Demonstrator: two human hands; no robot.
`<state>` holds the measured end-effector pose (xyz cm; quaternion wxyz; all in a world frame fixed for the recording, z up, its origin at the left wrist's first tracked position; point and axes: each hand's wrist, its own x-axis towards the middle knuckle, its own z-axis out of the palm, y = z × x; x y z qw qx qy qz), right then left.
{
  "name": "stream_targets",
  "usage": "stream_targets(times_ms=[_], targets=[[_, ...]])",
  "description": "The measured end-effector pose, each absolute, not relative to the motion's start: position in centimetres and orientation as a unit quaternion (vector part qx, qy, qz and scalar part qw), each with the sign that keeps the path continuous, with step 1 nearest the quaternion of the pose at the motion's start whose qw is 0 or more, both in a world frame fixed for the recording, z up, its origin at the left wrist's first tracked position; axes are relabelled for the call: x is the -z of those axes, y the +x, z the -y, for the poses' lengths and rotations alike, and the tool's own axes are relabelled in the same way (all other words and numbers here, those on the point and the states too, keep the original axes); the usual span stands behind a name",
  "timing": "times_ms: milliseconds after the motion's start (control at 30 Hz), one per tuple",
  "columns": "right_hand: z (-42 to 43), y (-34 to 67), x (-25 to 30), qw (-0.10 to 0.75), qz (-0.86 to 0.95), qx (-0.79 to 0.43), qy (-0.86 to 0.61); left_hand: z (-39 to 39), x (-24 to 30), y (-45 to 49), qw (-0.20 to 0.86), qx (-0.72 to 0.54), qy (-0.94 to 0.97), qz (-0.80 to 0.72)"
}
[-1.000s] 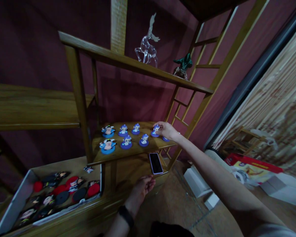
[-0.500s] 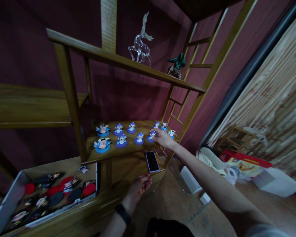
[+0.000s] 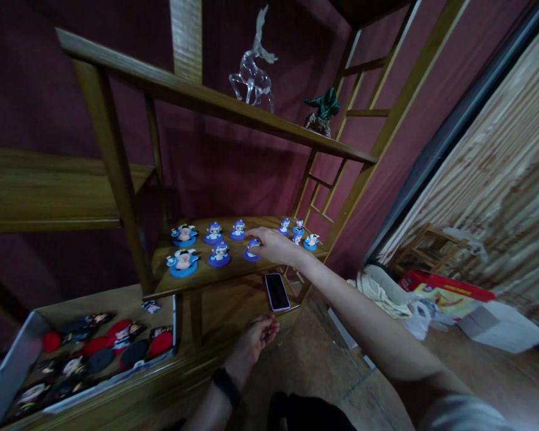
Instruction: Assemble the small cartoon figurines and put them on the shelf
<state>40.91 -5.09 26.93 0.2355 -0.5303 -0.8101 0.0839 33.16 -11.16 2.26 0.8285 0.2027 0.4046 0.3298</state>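
Note:
My right hand reaches onto the middle wooden shelf, its fingertips closed on a small blue-based figurine in the front row. Other blue-based figurines stand around it: two larger ones at the left, small ones in rows, and three more at the right behind my wrist. My left hand, with a dark band on the wrist, rests on the lower ledge's front edge, fingers curled and nothing seen in them.
A phone lies face up on the lower ledge. A white tray of red and black figures sits at lower left. A glass deer and a green figure stand on the upper shelf. Boxes and bags lie on the floor at right.
My right hand has moved left along the shelf, from the figurines at the right end to one in the middle of the front row. The left hand has stayed on the ledge.

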Motion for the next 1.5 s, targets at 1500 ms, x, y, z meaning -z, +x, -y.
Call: stream_targets(times_ms=[1500], targets=[[4.7,46.8,-26.4,0.129,0.791,-0.069,-0.593,10.7,-2.7,32.6,0.822,-0.327,0.224,-0.409]])
